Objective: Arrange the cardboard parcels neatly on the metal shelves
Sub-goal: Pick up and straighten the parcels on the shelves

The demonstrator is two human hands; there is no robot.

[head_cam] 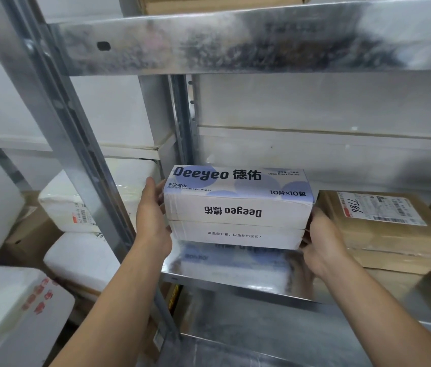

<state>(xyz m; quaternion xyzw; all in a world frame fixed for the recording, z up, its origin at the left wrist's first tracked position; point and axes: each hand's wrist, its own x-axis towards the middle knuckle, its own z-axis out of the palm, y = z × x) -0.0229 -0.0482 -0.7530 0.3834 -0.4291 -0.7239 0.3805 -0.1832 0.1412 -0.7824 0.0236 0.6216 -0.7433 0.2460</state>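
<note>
A white and lilac cardboard box (238,207) printed "Deeyeo" sits on the shiny metal shelf (235,276) at mid height. My left hand (152,221) holds its left end, thumb up along the side and fingers behind the end face. My right hand (320,239) grips its right end near the lower corner. Just to the right, a brown cardboard parcel (383,234) with a white shipping label lies on the same shelf, close to my right hand.
An upper metal shelf (235,41) spans overhead with a brown box (209,4) on it. A slanted shelf upright (76,144) runs just left of my left hand. White wrapped parcels (76,202) and foam boxes (10,313) pile up at left.
</note>
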